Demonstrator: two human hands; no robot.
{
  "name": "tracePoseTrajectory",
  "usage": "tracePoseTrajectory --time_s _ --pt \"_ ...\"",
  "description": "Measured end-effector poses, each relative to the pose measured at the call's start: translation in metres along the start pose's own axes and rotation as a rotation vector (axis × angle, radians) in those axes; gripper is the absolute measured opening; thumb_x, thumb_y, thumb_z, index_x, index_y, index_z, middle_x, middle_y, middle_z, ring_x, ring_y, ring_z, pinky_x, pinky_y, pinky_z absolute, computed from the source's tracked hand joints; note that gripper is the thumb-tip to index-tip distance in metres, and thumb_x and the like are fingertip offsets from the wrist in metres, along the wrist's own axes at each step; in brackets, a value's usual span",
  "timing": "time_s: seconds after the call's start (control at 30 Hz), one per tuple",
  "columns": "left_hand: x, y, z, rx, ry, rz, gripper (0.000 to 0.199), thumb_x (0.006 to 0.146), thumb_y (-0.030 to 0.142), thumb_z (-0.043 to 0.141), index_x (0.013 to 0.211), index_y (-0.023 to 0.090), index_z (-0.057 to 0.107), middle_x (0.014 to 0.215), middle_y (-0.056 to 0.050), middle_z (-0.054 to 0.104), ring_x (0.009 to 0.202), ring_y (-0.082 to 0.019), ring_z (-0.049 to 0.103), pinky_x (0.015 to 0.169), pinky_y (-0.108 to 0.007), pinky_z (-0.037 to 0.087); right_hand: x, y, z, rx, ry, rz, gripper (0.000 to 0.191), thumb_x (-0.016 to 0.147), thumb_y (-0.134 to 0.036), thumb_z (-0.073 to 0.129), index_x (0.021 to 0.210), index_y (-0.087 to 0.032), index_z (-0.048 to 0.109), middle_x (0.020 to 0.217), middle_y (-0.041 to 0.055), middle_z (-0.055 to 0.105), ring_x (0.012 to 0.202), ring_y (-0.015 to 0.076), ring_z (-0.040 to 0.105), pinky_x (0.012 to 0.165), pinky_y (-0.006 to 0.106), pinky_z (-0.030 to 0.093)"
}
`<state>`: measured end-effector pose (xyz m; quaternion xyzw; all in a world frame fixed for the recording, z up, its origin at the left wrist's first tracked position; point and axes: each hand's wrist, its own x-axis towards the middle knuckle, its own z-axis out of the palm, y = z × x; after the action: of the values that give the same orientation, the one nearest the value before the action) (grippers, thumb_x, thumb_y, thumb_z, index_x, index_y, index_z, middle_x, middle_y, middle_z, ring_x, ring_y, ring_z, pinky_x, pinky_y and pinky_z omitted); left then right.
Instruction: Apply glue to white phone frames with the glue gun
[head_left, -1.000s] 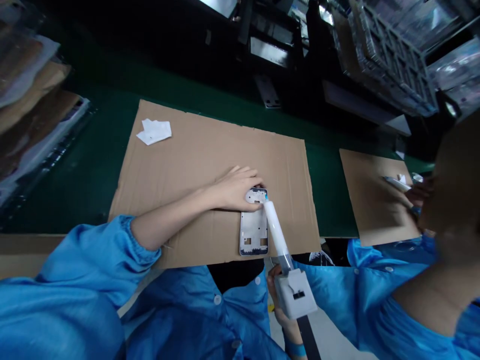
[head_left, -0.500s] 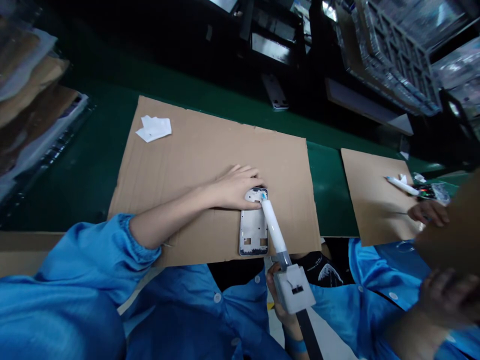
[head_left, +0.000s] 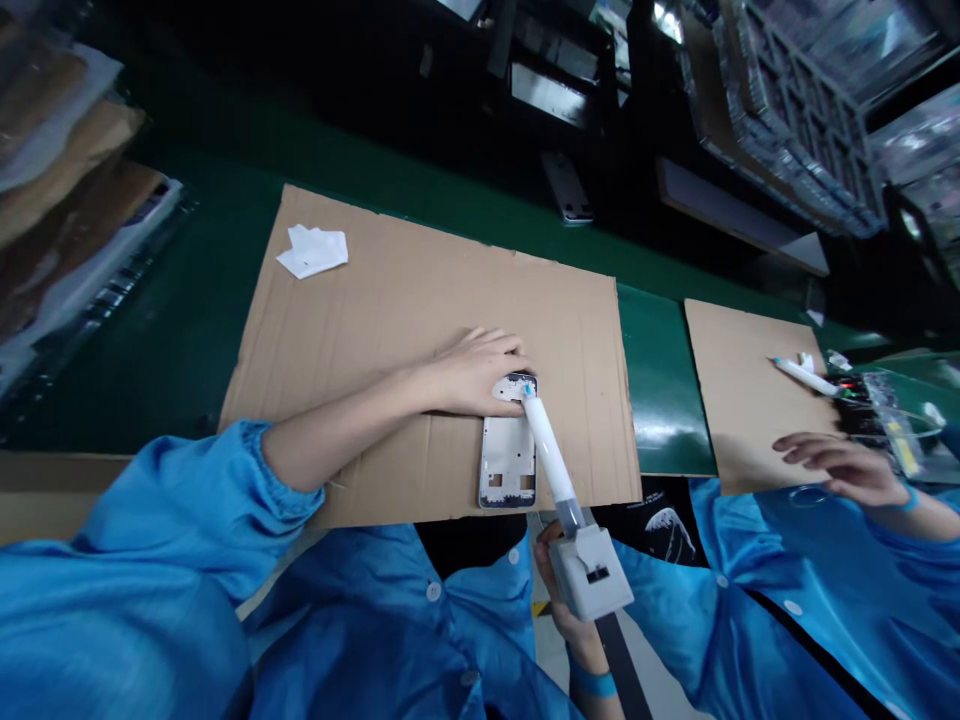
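A: Head view, near first. Right hand (head_left: 564,598) sits low by the blue smock, fingers wrapped around the white dispenser (head_left: 592,572). Its long white barrel runs up and away, tip (head_left: 527,391) touching the top end of the phone frame (head_left: 508,448).

B: Where's the frame?

A: Flat on the big cardboard sheet (head_left: 420,300), near its front edge, long side pointing away from the person.

B: Left hand?

A: Left hand (head_left: 474,371) reaches across the sheet and presses down on the frame's far end, fingers together and lying flat, thumb side close to the tip. It's pinning, not pinching.

B: Step?

A: My read: laying a bead at the top end of the frame, around the camera cutout. Can't see any bead, too small.

B: Next move needs?

A: Judgement only: steady tip along the edge, left hand holding the frame from sliding, fingers kept out of the tip's path.

B: Further out?

A: White wipe (head_left: 313,251) at the far left corner of the sheet, well apart from the hands. Green belt (head_left: 664,390) beneath. To the right, a co-worker's hand (head_left: 840,465) hovers open over a second cardboard sheet (head_left: 739,390) with a white pen-like tool (head_left: 804,377) on it. Dark racks and trays behind.
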<state>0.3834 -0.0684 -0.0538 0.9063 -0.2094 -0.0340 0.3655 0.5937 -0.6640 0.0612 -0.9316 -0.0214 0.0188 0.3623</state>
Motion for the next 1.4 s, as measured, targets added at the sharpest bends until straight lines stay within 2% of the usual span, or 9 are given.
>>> tracePoseTrajectory --time_s 0.1,0.2,0.3,0.47,0.67,0.83,0.93,1.0,1.4 --pt "0.000 0.000 0.000 -0.002 0.001 -0.001 0.048 0.097 0.062 0.071 0.133 0.030 0.078 0.135 -0.008 0.070 0.126 -0.032 0.061 0.115 -0.045 0.037 -0.015 0.020 0.006 0.143 -0.325 0.284 0.049 0.062 -0.059 0.100 0.054 -0.028 0.064 0.091 0.0227 0.071 0.094 0.0396 0.080 0.102 0.067 0.058" --pt "0.000 0.000 0.000 0.000 0.002 -0.005 0.048 0.096 0.062 0.073 0.132 0.030 0.078 0.135 -0.008 0.071 0.125 -0.032 0.061 0.115 -0.045 0.037 -0.032 0.041 0.043 0.055 -0.561 0.084 0.053 0.029 -0.034 0.113 0.061 -0.028 0.072 0.106 0.0210 0.078 0.117 0.0422 0.079 0.126 0.064 0.042" --pt "0.001 0.000 0.000 0.006 0.001 -0.006 0.048 0.096 0.062 0.074 0.132 0.030 0.079 0.135 -0.008 0.071 0.124 -0.031 0.062 0.115 -0.045 0.037 -0.029 0.057 0.081 -0.009 -0.534 -0.134 0.065 0.011 -0.018 0.111 0.065 -0.027 0.075 0.103 0.0168 0.081 0.112 0.0425 0.078 0.134 0.069 0.023" --pt "0.001 -0.002 0.002 0.006 0.005 0.000 0.047 0.096 0.062 0.075 0.131 0.031 0.079 0.135 -0.007 0.072 0.124 -0.031 0.062 0.114 -0.045 0.038 -0.008 0.083 0.090 0.018 -0.465 -0.131 0.044 0.042 -0.014 0.106 0.058 -0.026 0.067 0.101 0.0137 0.082 0.106 0.0353 0.081 0.134 0.066 0.028" --pt "0.001 -0.002 0.003 0.005 0.014 0.004 0.048 0.096 0.063 0.075 0.130 0.030 0.079 0.132 -0.008 0.072 0.124 -0.031 0.061 0.113 -0.043 0.037 0.007 0.130 0.072 -0.208 -0.668 -0.328 0.036 0.048 -0.010 0.095 0.079 -0.027 0.086 0.113 0.0196 0.083 0.119 0.0410 0.079 0.137 0.069 0.019" --pt "0.000 -0.002 0.002 0.009 0.012 0.000 0.049 0.096 0.062 0.073 0.131 0.029 0.079 0.133 -0.008 0.071 0.125 -0.031 0.061 0.112 -0.044 0.037 0.006 0.142 0.063 -0.372 -0.728 -0.989 0.032 0.085 -0.018 0.080 0.114 -0.029 0.090 0.141 0.0162 0.078 0.155 0.0293 0.062 0.142 0.065 0.022" --pt "0.000 -0.003 0.002 0.019 0.018 0.015 0.051 0.097 0.064 0.071 0.132 0.028 0.079 0.133 -0.008 0.072 0.125 -0.031 0.061 0.111 -0.043 0.038 0.001 0.132 0.060 -0.590 -0.661 -1.424 0.046 0.096 -0.007 0.066 0.135 -0.026 0.083 0.179 0.0116 0.049 0.178 0.0279 0.028 0.146 0.068 0.016" --pt "0.001 -0.004 0.002 0.027 0.018 0.019 0.050 0.097 0.064 0.071 0.131 0.029 0.079 0.133 -0.008 0.073 0.125 -0.031 0.061 0.110 -0.043 0.039 0.000 0.128 0.059 -0.707 -0.634 -1.535 0.048 0.097 -0.005 0.064 0.138 -0.024 0.081 0.188 0.0089 0.030 0.180 0.0321 0.018 0.146 0.071 0.015" --pt "0.000 -0.004 0.003 0.028 0.026 0.020 0.050 0.096 0.064 0.072 0.130 0.029 0.079 0.132 -0.008 0.073 0.125 -0.031 0.062 0.108 -0.043 0.039 0.007 0.172 0.050 -0.777 -0.677 -1.255 0.039 0.110 -0.024 0.050 0.117 -0.024 0.089 0.149 0.0149 0.075 0.171 0.0235 0.043 0.144 0.067 0.028"
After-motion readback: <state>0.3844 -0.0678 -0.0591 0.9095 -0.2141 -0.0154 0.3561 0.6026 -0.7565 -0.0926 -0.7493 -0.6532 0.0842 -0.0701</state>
